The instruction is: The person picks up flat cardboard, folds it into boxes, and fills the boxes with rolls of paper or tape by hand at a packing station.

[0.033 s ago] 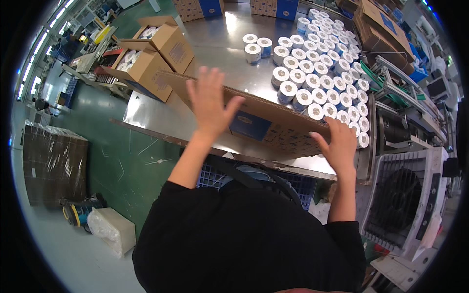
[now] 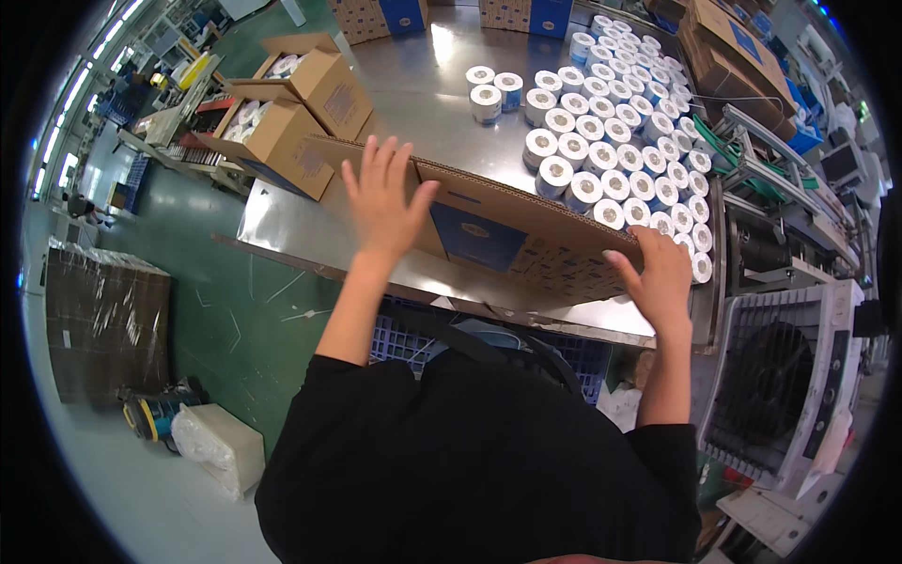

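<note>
A brown cardboard box (image 2: 554, 246), folded nearly flat with a blue printed panel and a hand slot, stands on edge along the near side of the metal table. My left hand (image 2: 385, 202) lies against its left part with fingers spread, close to an upright fold. At the right end, my right hand (image 2: 663, 273) grips the top edge, fingers over it and thumb on the near face. Just beyond the box stand many white rolls (image 2: 611, 214) with blue wrapping, packed upright in rows. Three more rolls (image 2: 486, 101) stand apart to their left.
Two open cartons (image 2: 272, 141) filled with rolls sit at the table's left. Printed boxes (image 2: 526, 16) stand at the far edge. A metal conveyor frame (image 2: 766, 179) and a large fan unit (image 2: 775, 376) are on the right. Wrapped cardboard stacks (image 2: 108, 320) stand on the floor at left.
My left hand has shifted slightly left and down along the cardboard, uncovering the fold. My right hand, still on the edge, has moved a little to the right.
</note>
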The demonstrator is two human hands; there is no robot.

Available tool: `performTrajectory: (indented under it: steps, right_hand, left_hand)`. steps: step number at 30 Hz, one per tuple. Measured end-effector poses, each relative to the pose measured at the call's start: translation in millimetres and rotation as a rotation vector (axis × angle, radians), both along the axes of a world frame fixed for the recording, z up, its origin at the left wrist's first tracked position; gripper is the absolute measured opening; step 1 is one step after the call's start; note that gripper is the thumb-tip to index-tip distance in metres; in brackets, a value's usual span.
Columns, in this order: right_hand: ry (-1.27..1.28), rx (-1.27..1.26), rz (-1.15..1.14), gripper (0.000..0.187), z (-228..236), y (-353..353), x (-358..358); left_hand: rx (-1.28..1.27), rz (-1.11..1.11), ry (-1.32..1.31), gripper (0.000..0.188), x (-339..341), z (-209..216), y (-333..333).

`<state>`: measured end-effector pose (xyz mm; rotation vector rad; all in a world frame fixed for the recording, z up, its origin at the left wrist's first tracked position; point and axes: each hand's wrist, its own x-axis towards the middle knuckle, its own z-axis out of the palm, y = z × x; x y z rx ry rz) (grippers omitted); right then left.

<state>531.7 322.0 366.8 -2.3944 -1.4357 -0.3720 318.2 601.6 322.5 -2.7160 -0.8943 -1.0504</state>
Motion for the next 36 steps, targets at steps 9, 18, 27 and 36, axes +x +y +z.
performTrajectory:
  steps: [9, 18, 27, 36]
  right_hand:
    - [0.5, -0.41, -0.09, 0.05, 28, 61, 51]
    - [0.288, -0.611, -0.105, 0.06, 33, -10, 85]
    - [0.632, -1.283, 0.371, 0.068, -28, 105, 24]
    - [0.993, -0.678, 0.026, 0.038, -52, 125, 73]
  left_hand:
    - [0.122, -0.197, -0.22, 0.037, -58, -10, 42]
    - [-0.257, -0.45, -0.322, 0.016, -31, 52, 92]
    - [-0.443, -0.903, 0.888, 0.012, 38, -68, 61]
    - [-0.731, -0.766, 0.929, 0.058, -10, 88, -14]
